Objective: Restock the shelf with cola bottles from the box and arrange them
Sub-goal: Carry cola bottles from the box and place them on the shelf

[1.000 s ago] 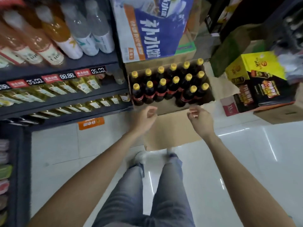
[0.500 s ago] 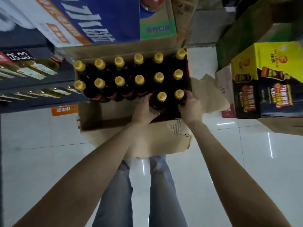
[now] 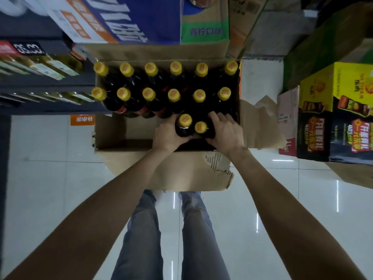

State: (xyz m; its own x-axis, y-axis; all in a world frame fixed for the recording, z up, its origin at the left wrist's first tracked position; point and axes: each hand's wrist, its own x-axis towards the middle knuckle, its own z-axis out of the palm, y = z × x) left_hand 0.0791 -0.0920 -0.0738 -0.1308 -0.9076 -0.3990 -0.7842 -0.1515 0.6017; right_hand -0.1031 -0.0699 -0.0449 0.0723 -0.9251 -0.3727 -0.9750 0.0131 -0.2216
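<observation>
Two cola bottles, yellow caps, at near right of the open cardboard box (image 3: pixel 110 136) on the floor. Left hand (image 3: pixel 168 136) curled round the left bottle (image 3: pixel 184 126), which is tilted and sits higher than the rest. Right hand (image 3: pixel 224 132) wrapped round the right bottle (image 3: pixel 201 127), fingers over its far side. Twelve more bottles (image 3: pixel 173 96) upright in two rows behind. Shelf (image 3: pixel 40 85) with pale drinks at left; printed cartons (image 3: pixel 335 110) stacked at right.

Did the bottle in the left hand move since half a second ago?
Yes. The bottle in the left hand now sits nearer the box's near wall and closer to the camera, with its cap looking bigger than its neighbour's, so it seems lifted.
</observation>
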